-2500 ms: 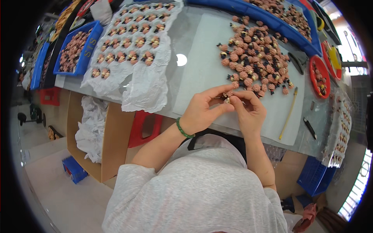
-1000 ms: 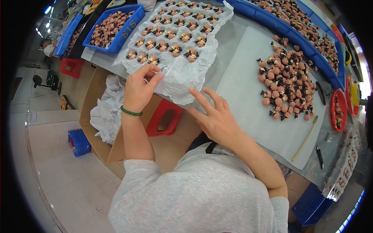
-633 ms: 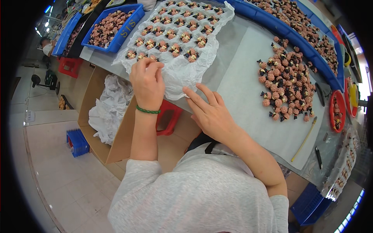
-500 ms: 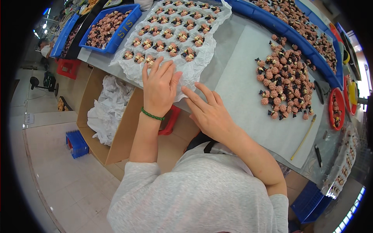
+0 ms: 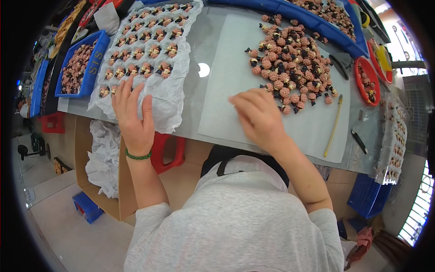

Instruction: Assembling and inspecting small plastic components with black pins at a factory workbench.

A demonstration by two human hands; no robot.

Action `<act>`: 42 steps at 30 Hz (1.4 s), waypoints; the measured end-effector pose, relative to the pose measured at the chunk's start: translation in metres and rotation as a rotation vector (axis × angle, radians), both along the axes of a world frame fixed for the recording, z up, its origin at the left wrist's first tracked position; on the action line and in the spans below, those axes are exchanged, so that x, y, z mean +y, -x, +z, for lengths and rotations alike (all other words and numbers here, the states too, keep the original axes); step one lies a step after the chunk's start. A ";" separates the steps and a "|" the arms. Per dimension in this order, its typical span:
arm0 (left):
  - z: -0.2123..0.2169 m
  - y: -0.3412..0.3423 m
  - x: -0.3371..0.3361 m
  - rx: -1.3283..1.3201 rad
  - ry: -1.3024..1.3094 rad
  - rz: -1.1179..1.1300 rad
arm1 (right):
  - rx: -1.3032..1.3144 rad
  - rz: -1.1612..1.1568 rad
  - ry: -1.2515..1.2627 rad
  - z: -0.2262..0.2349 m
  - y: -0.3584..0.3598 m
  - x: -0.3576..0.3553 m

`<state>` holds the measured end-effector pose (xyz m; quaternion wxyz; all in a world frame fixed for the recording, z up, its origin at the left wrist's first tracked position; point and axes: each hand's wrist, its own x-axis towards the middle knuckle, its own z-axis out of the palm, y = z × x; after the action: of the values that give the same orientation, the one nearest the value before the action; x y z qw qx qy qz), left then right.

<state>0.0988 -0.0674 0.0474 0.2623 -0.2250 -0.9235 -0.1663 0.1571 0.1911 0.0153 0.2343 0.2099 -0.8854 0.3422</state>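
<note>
My left grip (image 5: 135, 129) is wide, fingers spread at the near row on the white tissue (image 5: 165, 102) at eleven o'clock, whose folds probably keep the figurines (image 5: 154, 51) apart. At one o'clock, the loose heap (image 5: 284, 92) lies on a pale sheet (image 5: 219, 99), likely shielding it from the tabletop (image 5: 195, 109). My right grip (image 5: 260, 119) curls at the heap's seven o'clock; I cannot tell if it holds anything.

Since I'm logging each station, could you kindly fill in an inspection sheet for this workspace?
Surface: grey table, partly under a white sheet.
Job's things: pink and black figurines heaped on the sheet; more in rows on tissue.
Clutter: yellow stick on the sheet; black tool right of it.
Left hand: over the tissue, fingers extended.
Right hand: over the sheet, fingers curled, contents unclear.
Cables: nothing seen.
Surroundings: cardboard box, blue crate below the table.
</note>
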 end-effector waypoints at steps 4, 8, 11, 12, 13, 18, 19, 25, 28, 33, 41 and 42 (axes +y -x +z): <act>0.016 -0.014 0.038 0.168 -0.405 -0.116 | -0.006 -0.280 -0.079 0.011 0.002 0.028; 0.012 -0.027 0.089 -0.122 -0.552 -0.439 | -0.087 -0.295 -0.376 0.006 0.011 0.030; -0.012 -0.033 0.111 -0.238 -0.614 -0.529 | -0.087 -0.294 -0.363 0.004 0.013 0.031; -0.019 -0.036 0.115 -0.384 -0.713 -0.553 | -0.055 -0.305 -0.295 0.005 0.012 0.032; -0.024 -0.038 0.119 -0.532 -0.811 -0.570 | -0.055 -0.301 -0.295 0.007 0.010 0.032; -0.033 -0.042 0.146 -1.051 -1.256 -0.458 | -0.318 -0.228 0.941 0.002 -0.014 0.022; -0.031 -0.040 0.149 -1.205 -1.357 -0.485 | -0.348 -0.173 1.017 -0.002 -0.021 0.021; -0.034 -0.032 0.149 -1.316 -1.253 -0.552 | -0.209 -0.161 0.961 -0.015 -0.040 0.016; -0.041 -0.037 0.150 -1.418 -1.509 -0.541 | -0.099 -0.200 0.906 -0.016 -0.040 0.013; -0.034 -0.038 0.150 -1.513 -1.647 -0.581 | -0.011 -0.231 0.703 -0.014 -0.041 0.013; -0.034 -0.030 0.131 -1.426 -1.580 -0.410 | 0.094 -0.308 0.050 0.000 -0.027 0.037; -0.031 -0.029 0.131 -1.426 -1.581 -0.411 | 0.095 -0.308 0.049 0.004 -0.024 0.039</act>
<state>0.1275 0.0638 0.0162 -0.2970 0.0058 -0.4395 -0.8477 0.1808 0.2297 0.0190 0.3305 0.0819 -0.8864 0.3136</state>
